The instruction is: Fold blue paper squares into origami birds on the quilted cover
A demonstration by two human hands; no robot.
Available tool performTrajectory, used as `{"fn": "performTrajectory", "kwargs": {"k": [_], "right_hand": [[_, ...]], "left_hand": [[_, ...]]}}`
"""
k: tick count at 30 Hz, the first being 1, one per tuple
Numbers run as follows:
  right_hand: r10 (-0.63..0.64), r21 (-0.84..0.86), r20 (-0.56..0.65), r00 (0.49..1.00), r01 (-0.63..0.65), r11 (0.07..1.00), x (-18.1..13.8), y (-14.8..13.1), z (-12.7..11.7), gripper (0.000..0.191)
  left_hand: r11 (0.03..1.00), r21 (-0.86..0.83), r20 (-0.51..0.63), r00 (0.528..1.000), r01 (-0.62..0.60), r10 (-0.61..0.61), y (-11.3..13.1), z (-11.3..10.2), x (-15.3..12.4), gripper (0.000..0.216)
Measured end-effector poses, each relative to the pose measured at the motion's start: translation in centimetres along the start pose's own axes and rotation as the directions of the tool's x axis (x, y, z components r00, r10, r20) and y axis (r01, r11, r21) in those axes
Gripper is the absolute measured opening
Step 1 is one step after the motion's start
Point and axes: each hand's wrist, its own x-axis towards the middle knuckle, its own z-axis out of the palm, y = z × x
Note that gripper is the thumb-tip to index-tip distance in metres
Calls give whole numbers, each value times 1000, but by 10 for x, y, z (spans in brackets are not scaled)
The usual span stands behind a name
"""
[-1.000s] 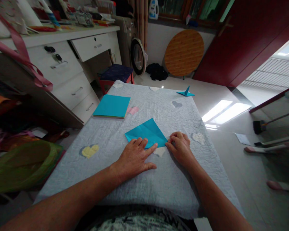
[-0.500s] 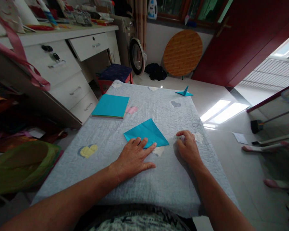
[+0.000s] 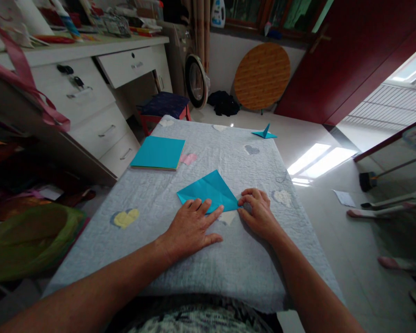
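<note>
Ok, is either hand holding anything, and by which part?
Nothing is lifted. The left hand pins the folded blue paper at its near edge; the right hand touches its right corner, grip unclear.

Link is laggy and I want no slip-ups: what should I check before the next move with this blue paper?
1. Folded blue paper lying flat on the quilted cover: ok.
2. Left hand flat on its near edge, fingers spread: ok.
3. Right hand at the paper's right corner: ok; pinching it: cannot tell.
4. Edges matched under the left hand: cannot tell, hidden.
5. Stack of blue sheets apart from both hands: ok.
6. Small folded figure well in from the table edge: not ok, it sits at the far right corner.
</note>
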Motion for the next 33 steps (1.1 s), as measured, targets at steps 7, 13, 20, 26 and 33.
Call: {"fn": "performTrajectory", "kwargs": {"k": [7, 13, 20, 26, 33], "right_hand": [[35, -2, 44, 998, -35, 999, 4, -2, -1, 9], [56, -42, 53, 997, -54, 998, 6, -5, 0, 13], [131, -93, 30, 991, -128, 987, 7, -9, 4, 15], [161, -103, 3, 987, -160, 982, 7, -8, 3, 11], [143, -46, -29, 989, -144, 988, 3, -1, 4, 20]], "left_hand": [[1000, -3, 5, 1000, 3, -3, 1, -2, 0, 72], [1000, 12, -6, 1000, -7, 7, 1, -1, -1, 71], [999, 22, -37, 999, -24, 25, 1, -1, -1, 69], [998, 35, -28, 998, -47, 48, 0, 3, 0, 71], [998, 32, -18, 998, -53, 53, -1, 2, 1, 71]]}}
